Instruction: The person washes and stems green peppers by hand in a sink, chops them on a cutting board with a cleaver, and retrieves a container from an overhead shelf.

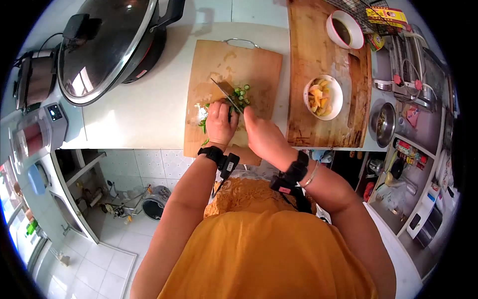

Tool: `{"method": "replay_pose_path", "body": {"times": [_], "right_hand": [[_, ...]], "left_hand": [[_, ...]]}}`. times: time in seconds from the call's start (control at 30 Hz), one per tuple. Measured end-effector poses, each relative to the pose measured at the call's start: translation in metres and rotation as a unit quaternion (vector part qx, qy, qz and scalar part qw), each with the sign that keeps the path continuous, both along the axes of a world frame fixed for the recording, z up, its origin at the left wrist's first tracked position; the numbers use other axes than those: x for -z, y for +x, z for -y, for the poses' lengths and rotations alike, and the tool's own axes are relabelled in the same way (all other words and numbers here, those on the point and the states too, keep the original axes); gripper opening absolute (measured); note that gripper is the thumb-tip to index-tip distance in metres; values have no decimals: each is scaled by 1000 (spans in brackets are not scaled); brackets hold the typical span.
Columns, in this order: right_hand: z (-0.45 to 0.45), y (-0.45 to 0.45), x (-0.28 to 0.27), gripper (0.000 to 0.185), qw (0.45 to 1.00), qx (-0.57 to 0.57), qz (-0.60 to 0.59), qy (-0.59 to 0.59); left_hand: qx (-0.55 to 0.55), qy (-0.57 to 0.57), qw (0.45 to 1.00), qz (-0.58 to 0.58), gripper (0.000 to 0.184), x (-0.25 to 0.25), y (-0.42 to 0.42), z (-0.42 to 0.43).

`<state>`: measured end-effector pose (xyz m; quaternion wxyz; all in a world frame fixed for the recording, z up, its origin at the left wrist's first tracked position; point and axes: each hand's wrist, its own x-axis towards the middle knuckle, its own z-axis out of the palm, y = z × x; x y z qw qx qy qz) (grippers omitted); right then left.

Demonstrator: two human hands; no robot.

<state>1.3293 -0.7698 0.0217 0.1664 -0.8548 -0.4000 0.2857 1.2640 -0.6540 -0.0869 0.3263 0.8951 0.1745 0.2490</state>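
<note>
A wooden cutting board [259, 67] with a metal handle lies on the counter. Chopped green pieces [241, 93] are spread near its middle, and a few more lie to the left of my left hand. My left hand [220, 122] presses down on the greens with its fingers curled over them. From the right, my right hand [256, 127] is closed on the handle of a knife [220, 86], whose blade points up and left across the board, close to my left fingertips. The knife's handle is mostly hidden by my right hand.
At the left stands a large pan with a glass lid [107, 45]. To the right, a wooden board [308, 45] holds a white bowl of sliced yellow pieces [337, 102] and a bowl of dark liquid [354, 30]. A metal bowl [388, 124] sits farther right.
</note>
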Motion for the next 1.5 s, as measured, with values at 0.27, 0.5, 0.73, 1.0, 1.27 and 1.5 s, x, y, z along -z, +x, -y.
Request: {"method": "replay_pose_path", "body": {"times": [0.27,0.5,0.73,1.0,1.27,1.5], "right_hand": [[-27,7,34,41,997,34,48,41],[20,0,28,37,993,108,3,55],[35,-6,1,43,998,37,32,44],[37,-10,-26,45,999,-16,2,-41],[6,-4,5,44,999,15,-3,39],[-17,4,34,41,997,45,18,60]], "left_hand": [[9,22,1000,5,22,5,-1,-1],[0,8,999,32,19,-6,-1,3],[6,-8,999,35,16,-1,-1,1],[7,1,1000,20,16,-3,0,1],[6,5,999,33,15,-1,2,-1],[-4,19,1000,4,16,0,0,1]]}}
